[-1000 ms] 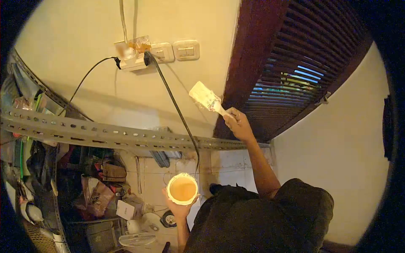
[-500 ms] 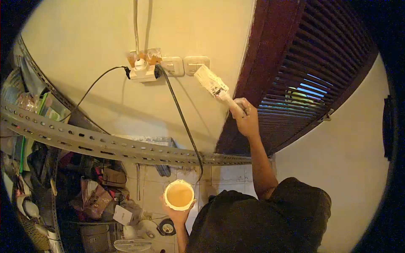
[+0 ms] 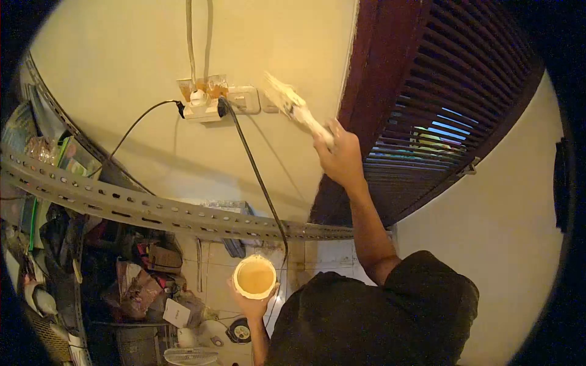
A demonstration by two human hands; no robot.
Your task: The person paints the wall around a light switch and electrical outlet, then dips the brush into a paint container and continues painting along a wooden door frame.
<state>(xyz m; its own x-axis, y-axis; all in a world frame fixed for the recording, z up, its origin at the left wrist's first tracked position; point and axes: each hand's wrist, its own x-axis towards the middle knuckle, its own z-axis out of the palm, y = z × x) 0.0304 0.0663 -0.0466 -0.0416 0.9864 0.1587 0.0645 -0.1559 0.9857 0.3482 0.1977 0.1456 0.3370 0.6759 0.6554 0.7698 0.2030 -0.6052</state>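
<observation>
My right hand (image 3: 339, 154) is raised against the cream wall and grips the handle of a paint-covered brush (image 3: 292, 107). The bristles lie over the wall switch plate, to the right of a second plate (image 3: 244, 99) and a white plug adapter (image 3: 200, 110). My left hand (image 3: 249, 303) is low, holding up a round cup of pale paint (image 3: 254, 277) from below.
A dark louvered shutter (image 3: 439, 104) fills the upper right. A black cable (image 3: 256, 174) hangs from the adapter down past a perforated metal rail (image 3: 152, 210). Cluttered shelves with bags and boxes (image 3: 140, 274) are at lower left, over a tiled floor.
My right hand swung the brush upward and leftward along the wall, from below the switches to over the switch plate. The cup in my left hand shifted slightly lower left.
</observation>
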